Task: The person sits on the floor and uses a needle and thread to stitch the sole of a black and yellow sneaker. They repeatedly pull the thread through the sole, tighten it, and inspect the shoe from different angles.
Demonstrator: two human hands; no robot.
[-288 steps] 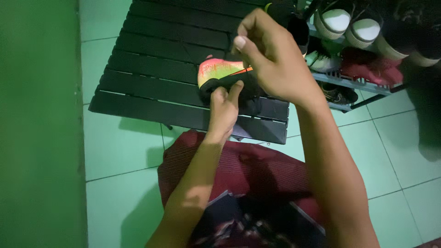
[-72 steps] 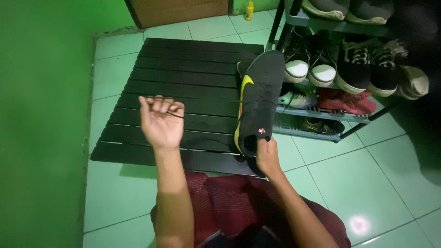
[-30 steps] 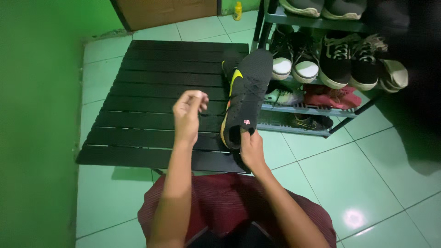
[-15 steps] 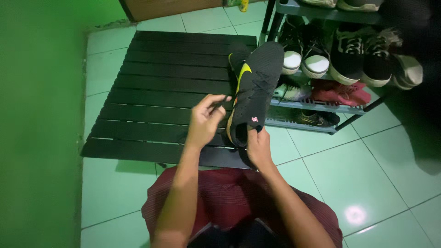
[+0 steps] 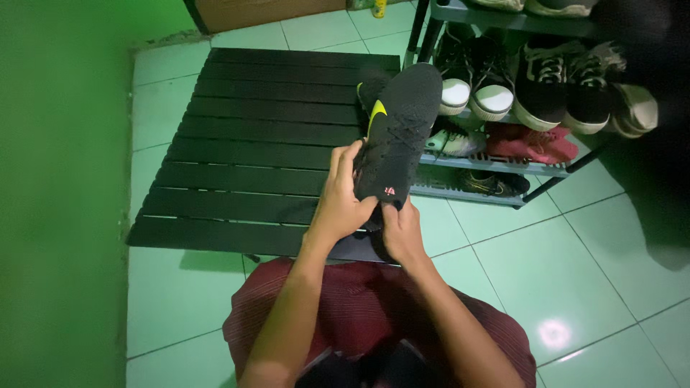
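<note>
Near: maroon cloth (image 5: 374,316) over lap. Both hands on black shoe (image 5: 399,140), held above bench (image 5: 237,144) edge, toe pointing away. Right hand (image 5: 402,233) clamped on heel end from below; left hand (image 5: 343,201) w/ fingers closed on shoe's side near collar. Best keep right grip firm as anchor, work w/ left fingertips. Far: rack (image 5: 503,165) w/ sneakers.

A bright green wall (image 5: 50,194) runs down the left, meeting a floor of pale green glossy tiles (image 5: 575,244) that catch a small glare of light at near right. A low black slatted table (image 5: 244,151) sits at centre, and to its right stands a metal shoe rack (image 5: 496,169) stacked with sneakers; a brown wooden door (image 5: 266,11) closes the far edge.
</note>
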